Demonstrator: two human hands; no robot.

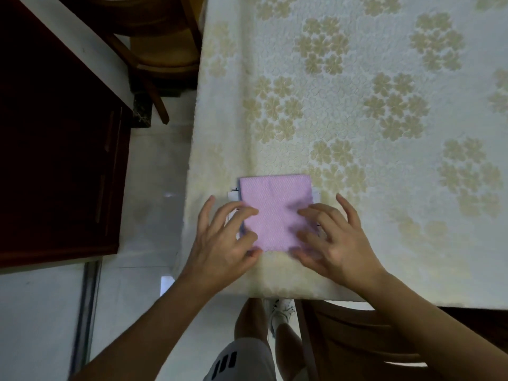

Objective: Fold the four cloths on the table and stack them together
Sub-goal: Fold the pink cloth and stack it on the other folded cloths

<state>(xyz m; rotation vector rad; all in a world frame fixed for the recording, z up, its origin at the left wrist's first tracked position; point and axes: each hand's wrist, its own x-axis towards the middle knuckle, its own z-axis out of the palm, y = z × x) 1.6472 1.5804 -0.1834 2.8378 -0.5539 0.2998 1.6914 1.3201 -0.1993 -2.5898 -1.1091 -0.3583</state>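
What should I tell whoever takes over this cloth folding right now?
Left hand: fingers spread on the left edge of the pink cloth, no grip.
Right hand: the same on the right edge.
Pink cloth lies folded on top of a stack near the table front edge; white edges of cloths beneath peek out at both sides.
How many lie beneath cannot be told.
Left: square up the stack, confirm four.

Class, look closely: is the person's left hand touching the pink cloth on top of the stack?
Touching. In the head view, the left hand has its fingertips lying directly on the left edge of the pink cloth, with no gap visible.
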